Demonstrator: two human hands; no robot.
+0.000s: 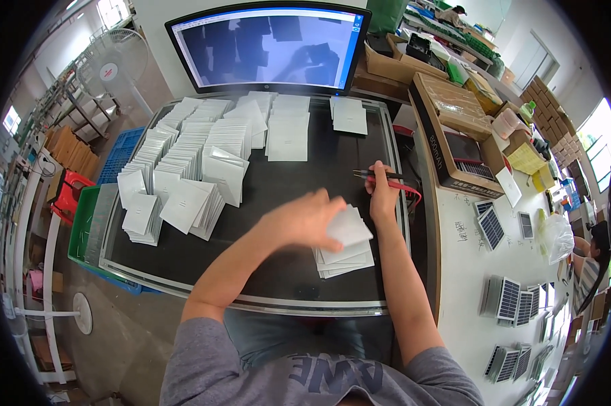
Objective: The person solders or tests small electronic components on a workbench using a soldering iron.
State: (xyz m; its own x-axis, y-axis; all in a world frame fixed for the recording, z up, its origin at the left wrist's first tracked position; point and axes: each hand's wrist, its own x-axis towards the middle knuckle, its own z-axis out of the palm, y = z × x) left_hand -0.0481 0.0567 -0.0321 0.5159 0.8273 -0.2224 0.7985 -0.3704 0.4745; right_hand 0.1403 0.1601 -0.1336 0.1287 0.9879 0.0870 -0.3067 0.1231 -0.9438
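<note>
My left hand (307, 220), smeared by motion, is over the left edge of a loose stack of thin white square panels (349, 257) near the table's front. Its thumb and a finger are apart beside the top panel; whether they grip it I cannot tell. My right hand (382, 193) is closed around a pair of test probes (370, 174), one red and one black, whose metal tips point left. Red and black leads hang beside that hand. Rows of similar white panels (187, 152) cover the table's left and far side. A smaller pile (349, 116) lies at the far right.
A monitor (268, 51) showing dark square shapes stands behind the dark tabletop (272, 186). On the right, a white bench (458, 284) bears an open cardboard box (454, 135) and small solar panels (508, 298). A green bin (82, 227) and a fan (112, 68) are on the left.
</note>
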